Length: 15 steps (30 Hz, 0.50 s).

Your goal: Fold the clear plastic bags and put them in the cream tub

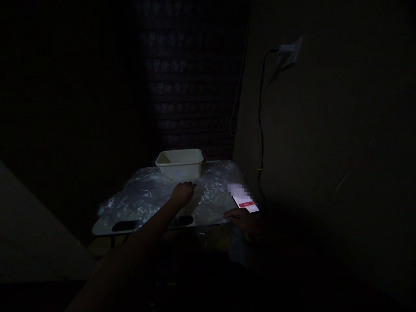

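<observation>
Crinkled clear plastic bags (136, 195) cover much of a small light-topped table (100, 226). My left hand (183, 193) reaches over the middle of the table, its fingers curled down on a clear plastic bag (209, 208). At the front right, my right hand (242, 220) is closed at the near edge of that same bag, which spreads between the two hands. Dim light blurs the fingertips. Just beyond my right hand lies a lit phone (245, 203) with a red button on its screen.
A cream plastic basin (180, 169) stands at the table's back. Dark slots (125, 225) are cut along the front edge. On the right wall, a black cord (261, 112) hangs from a socket (289, 53). A dark slatted covering (182, 86) is behind.
</observation>
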Available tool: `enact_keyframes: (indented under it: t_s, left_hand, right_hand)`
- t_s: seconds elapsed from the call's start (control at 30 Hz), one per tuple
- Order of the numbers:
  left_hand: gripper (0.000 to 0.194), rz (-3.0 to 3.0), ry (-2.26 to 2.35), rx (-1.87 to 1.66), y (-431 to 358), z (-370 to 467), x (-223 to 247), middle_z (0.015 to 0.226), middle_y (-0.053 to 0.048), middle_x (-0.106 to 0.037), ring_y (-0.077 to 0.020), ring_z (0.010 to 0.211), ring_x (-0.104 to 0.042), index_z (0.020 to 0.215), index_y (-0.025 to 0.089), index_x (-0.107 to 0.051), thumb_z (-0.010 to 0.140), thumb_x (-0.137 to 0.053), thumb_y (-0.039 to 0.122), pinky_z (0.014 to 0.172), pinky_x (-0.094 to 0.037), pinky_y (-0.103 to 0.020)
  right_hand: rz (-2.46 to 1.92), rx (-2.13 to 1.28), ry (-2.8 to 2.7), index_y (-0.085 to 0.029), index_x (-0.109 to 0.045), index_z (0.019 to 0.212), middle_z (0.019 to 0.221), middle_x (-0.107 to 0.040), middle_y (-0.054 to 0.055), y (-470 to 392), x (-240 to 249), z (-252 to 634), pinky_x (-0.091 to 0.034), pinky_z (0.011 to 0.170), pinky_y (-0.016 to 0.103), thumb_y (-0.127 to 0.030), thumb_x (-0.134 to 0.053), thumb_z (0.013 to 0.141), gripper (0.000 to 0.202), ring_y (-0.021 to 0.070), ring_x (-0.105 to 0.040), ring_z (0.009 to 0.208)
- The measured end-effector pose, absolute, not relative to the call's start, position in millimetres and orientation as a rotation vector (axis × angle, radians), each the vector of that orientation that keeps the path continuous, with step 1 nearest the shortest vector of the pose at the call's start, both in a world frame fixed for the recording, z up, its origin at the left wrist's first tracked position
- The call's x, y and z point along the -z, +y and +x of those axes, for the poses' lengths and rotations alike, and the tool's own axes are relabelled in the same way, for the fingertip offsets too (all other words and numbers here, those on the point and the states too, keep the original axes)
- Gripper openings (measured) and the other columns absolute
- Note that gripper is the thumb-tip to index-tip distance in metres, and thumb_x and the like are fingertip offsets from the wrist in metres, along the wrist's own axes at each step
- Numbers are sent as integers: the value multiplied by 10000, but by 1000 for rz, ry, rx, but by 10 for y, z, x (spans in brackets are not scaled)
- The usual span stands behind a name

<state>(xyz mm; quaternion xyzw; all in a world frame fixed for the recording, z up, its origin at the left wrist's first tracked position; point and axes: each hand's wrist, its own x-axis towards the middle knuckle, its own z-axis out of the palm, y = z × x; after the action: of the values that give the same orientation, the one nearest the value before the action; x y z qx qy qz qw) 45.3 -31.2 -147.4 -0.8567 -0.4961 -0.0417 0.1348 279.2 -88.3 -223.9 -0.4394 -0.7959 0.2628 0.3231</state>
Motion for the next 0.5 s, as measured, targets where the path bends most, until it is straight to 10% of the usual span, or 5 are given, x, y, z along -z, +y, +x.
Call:
enact_keyframes:
  t_s: [0.33,0.5]
  left_hand:
    - [587,-2957,-1087,241,-892,256,1753,1069,-94,-421,-206,944,-382,1125,130,-304,587,-519,223,797,-296,-314]
    - [427,-2982,-1315,400,-1033,342,1846,969,-75,-494,-185,900,-418,988,131,-450,565,-431,76,782,-313,-288]
  right_hand:
    - [-1190,-756,-2017,-140,-604,778,781,-622,71,-802,2291,2769,-437,642,287,-174,-425,644,226,170,-563,721]
    - [-1184,-792,-2010,-146,-610,757,764,-626,59,-859,2207,2728,-428,644,276,-159,-430,628,222,167,-560,725]
